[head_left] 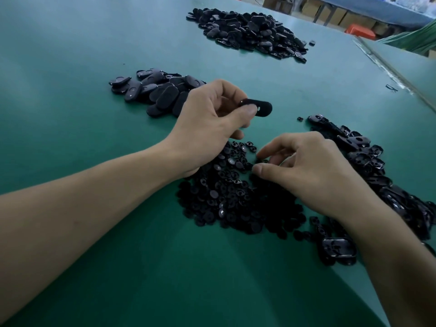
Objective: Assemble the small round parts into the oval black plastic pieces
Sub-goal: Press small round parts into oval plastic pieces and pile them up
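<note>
Pick under way at the small round parts (pixel 226 199)

Left hand (pixel 207 119) grips one oval black piece (pixel 263 109) by its end between thumb and curled fingers. The rest of the piece juts past the fingertips, held above the green table (pixel 94 55). Right hand (pixel 313 171) sits just nearer the body than the left, its fingers bent down onto the small round parts. Thumb and forefinger are drawn toward each other, but whether a part is already pinched between them cannot be told (shadow and black plastic merge there).

Likely trouble starts with the pick, since the parts lie heaped and overlapping, so a pinch could bring up two or none. A part lifted wrong way up would not seat in the oval. Because the oval is held by one end only, pressing a part in could twist it out of the grip. The heel of the left hand lies at the pile's edge and could scatter parts. Finished and unfinished ovals also risk being mixed between the heap beyond the left knuckles (pixel 153 90) and the heap outside the right hand (pixel 363 156)
</note>
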{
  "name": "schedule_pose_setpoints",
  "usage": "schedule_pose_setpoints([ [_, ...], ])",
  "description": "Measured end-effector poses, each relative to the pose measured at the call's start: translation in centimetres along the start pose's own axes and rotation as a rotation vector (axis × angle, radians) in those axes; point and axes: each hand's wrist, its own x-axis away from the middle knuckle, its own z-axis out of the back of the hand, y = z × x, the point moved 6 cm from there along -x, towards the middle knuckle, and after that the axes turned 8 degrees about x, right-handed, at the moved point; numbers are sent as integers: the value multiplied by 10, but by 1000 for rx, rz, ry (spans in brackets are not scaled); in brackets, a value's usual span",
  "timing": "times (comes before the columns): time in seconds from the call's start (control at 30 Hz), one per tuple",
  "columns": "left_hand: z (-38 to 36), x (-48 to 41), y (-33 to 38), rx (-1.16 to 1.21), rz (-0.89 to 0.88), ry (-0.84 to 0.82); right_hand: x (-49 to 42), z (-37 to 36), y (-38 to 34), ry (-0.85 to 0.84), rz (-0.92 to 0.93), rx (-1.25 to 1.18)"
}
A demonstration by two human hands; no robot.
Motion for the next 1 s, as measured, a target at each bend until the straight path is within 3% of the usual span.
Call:
schedule_pose_setpoints([
  [0.53,-1,2,3,-61,21,4,1,7,-1,115,66,20],
  [0.8,-2,3,4,-71,36,-4,-1,7,3,-19,16,53],
  [1.0,-3,4,4,-65,43,-17,0,8,12,6,-81,91],
])
